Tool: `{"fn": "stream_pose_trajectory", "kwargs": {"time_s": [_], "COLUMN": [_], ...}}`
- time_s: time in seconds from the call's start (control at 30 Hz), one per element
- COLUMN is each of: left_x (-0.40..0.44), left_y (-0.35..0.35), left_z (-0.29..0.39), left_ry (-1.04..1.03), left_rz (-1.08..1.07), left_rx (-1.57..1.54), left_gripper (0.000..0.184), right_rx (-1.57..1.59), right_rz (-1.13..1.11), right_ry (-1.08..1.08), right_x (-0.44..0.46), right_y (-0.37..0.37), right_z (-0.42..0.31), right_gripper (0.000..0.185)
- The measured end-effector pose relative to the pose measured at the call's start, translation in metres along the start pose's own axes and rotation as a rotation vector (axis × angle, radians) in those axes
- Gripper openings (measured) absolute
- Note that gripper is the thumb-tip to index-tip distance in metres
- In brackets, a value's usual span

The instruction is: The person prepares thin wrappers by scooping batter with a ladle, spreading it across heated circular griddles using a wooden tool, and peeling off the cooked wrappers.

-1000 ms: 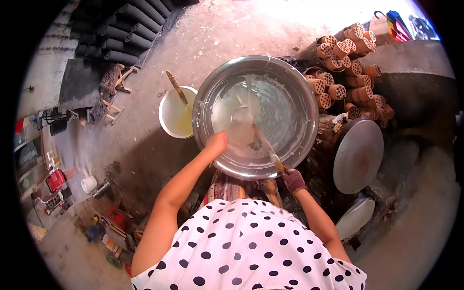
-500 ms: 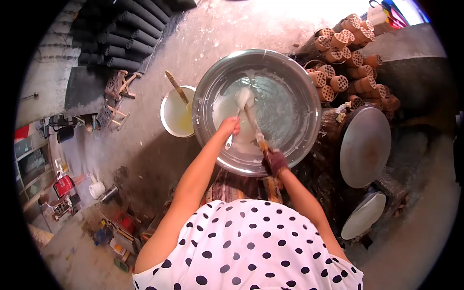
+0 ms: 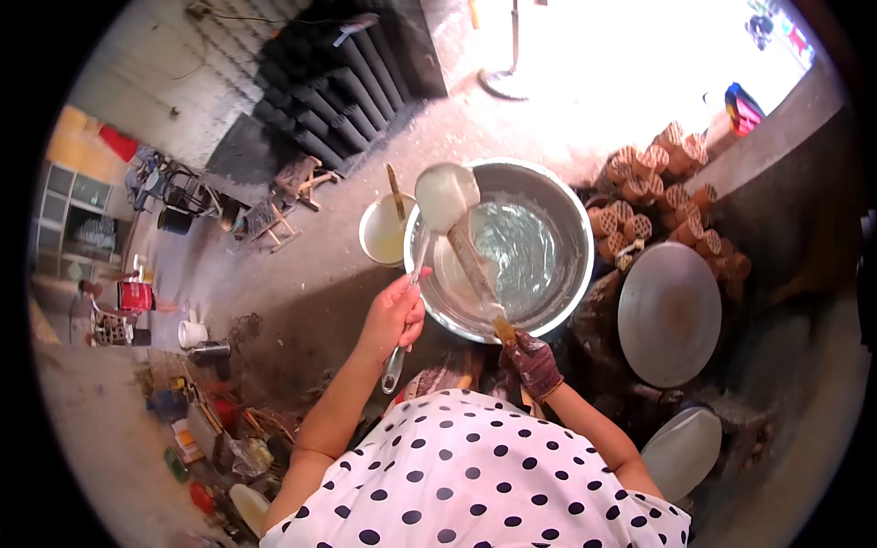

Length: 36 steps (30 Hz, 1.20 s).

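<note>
My left hand is closed around the handle of a ladle. The ladle's round bowl carries something whitish and is raised over the left rim of a large metal basin. Wearing a dark maroon work glove, my right hand grips a wooden stick coated in a pale film. Its far end lies close by the ladle's bowl; whether they touch I cannot tell. Cloudy, rippling liquid fills the bottom of the basin.
Left of the basin stands a white bucket with yellowish liquid and a wooden stick. Perforated clay-coloured cylinders are piled on the right, near a round metal lid. Black cylinders are stacked at the back left.
The ladle has risen out of the basin with whitish contents and come toward the left rim. My left hand has moved left. The whole view has shifted and turned.
</note>
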State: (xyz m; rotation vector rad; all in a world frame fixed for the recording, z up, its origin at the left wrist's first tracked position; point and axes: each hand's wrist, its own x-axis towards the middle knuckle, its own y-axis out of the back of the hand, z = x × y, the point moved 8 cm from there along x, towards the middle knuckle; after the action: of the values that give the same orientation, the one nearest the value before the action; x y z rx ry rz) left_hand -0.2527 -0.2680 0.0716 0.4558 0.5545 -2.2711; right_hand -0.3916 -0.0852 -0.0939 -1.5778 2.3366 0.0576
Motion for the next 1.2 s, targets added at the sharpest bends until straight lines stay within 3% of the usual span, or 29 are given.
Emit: {"fn": "stream_pose_trajectory", "kwargs": {"time_s": [0.07, 0.2, 0.27, 0.4, 0.47, 0.5, 0.53, 0.57, 0.6, 0.67, 0.8, 0.87, 0.93, 1.0, 1.03, 1.07, 1.13, 1.2], "left_x": [-0.022, -0.042, -0.041, 0.012, 0.053, 0.066, 0.078, 0.088, 0.084, 0.049, 0.040, 0.073, 0.093, 0.089, 0.077, 0.064, 0.058, 0.076], "left_y": [-0.010, -0.014, -0.005, 0.034, 0.034, 0.041, 0.041, 0.043, 0.041, 0.038, 0.058, 0.078, 0.070, 0.069, 0.067, 0.062, 0.058, 0.059], "left_z": [0.045, 0.124, 0.140, 0.089, 0.021, -0.008, -0.026, -0.036, -0.028, 0.009, 0.038, 0.009, -0.021, -0.023, -0.009, 0.006, 0.024, 0.013], "left_ry": [-0.122, -0.379, -0.476, -0.319, 0.066, 0.113, 0.170, 0.212, 0.209, 0.079, -0.020, 0.058, 0.315, 0.361, 0.280, 0.201, 0.146, 0.287], "left_rz": [0.031, 0.027, 0.036, 0.065, -0.176, -0.177, -0.204, -0.234, -0.243, -0.237, -0.172, -0.155, -0.220, -0.226, -0.283, -0.340, -0.312, -0.279], "left_rx": [0.034, 0.139, 0.161, 0.174, -0.085, -0.096, -0.180, -0.262, -0.262, -0.119, 0.128, 0.148, -0.170, -0.203, -0.183, -0.163, -0.117, -0.205], "left_gripper": [0.040, 0.038, 0.038, 0.036, 0.036, 0.036, 0.036, 0.036, 0.036, 0.038, 0.040, 0.038, 0.036, 0.035, 0.035, 0.035, 0.036, 0.035], "right_rx": [0.280, 0.176, 0.217, 0.004, 0.490, 0.508, 0.266, 0.015, 0.011, 0.461, 0.183, 0.167, 0.143, 0.085, -0.327, -0.585, -1.170, -1.147], "right_rz": [-0.029, -0.035, -0.063, -0.053, -0.265, -0.241, -0.156, -0.077, -0.070, 0.023, -0.059, -0.058, -0.005, 0.003, 0.111, 0.113, 0.345, 0.562], "right_ry": [-0.231, 0.075, 0.110, 0.165, -0.180, -0.219, -0.289, -0.345, -0.341, -0.339, -0.072, -0.099, -0.318, -0.350, 0.064, 0.289, 0.748, 0.449], "right_x": [-0.009, -0.001, -0.003, 0.020, 0.018, 0.007, 0.002, 0.000, -0.001, -0.011, -0.017, -0.004, 0.011, 0.011, 0.015, 0.013, -0.006, -0.013], "right_y": [-0.013, -0.006, -0.004, 0.030, 0.020, 0.021, 0.027, 0.036, 0.039, 0.039, 0.029, 0.025, 0.029, 0.038, 0.051, 0.050, 0.031, 0.024], "right_z": [-0.086, -0.170, -0.185, -0.122, -0.083, -0.075, -0.071, -0.072, -0.077, -0.080, -0.138, -0.119, -0.071, -0.064, -0.094, -0.108, -0.160, -0.191], "right_gripper": [0.025, 0.028, 0.032, 0.041, 0.033, 0.033, 0.028, 0.024, 0.024, 0.025, 0.037, 0.040, 0.041, 0.038, 0.036, 0.033, 0.030, 0.031]}}
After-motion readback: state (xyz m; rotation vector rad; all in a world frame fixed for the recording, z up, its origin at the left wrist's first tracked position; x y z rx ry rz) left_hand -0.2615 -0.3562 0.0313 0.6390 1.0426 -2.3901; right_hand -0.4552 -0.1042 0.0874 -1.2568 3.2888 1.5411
